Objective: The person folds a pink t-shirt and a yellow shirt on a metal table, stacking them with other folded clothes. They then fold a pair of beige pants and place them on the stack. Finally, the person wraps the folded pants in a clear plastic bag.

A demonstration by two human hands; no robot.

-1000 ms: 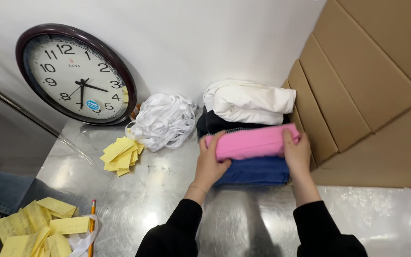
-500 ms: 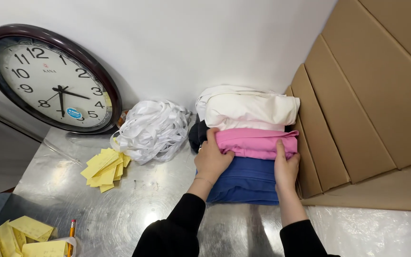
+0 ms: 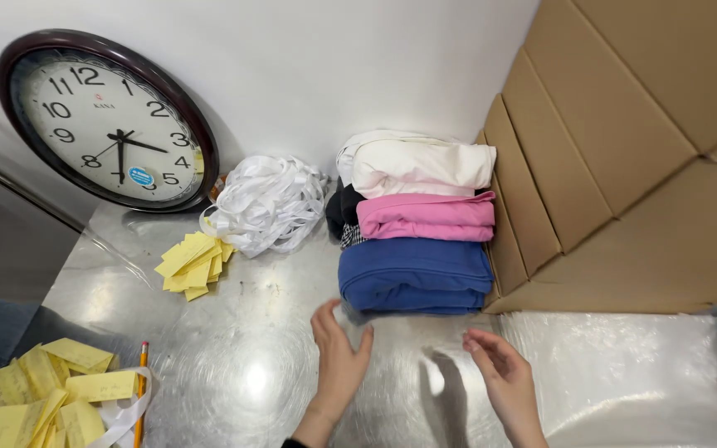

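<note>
A row of folded garments lies against the white wall: a white one (image 3: 417,163) at the back, a pink one (image 3: 426,216) in the middle and a blue one (image 3: 415,276) nearest me, with a dark piece (image 3: 342,211) showing at their left. My left hand (image 3: 338,365) hovers open over the metal table (image 3: 251,373), just below the blue garment's left corner. My right hand (image 3: 495,377) is also open, fingers apart, below the blue garment's right side. Neither hand touches the clothes.
A round wall clock (image 3: 105,120) leans against the wall at left. A heap of white ribbon (image 3: 263,203) and yellow paper slips (image 3: 192,264) lie beside it. More yellow slips (image 3: 39,394) and a pencil (image 3: 140,390) are at bottom left. Flattened cardboard (image 3: 624,149) stands at right.
Both hands have let go of the folded garments and drawn back toward me. The pile stays in place against the wall.
</note>
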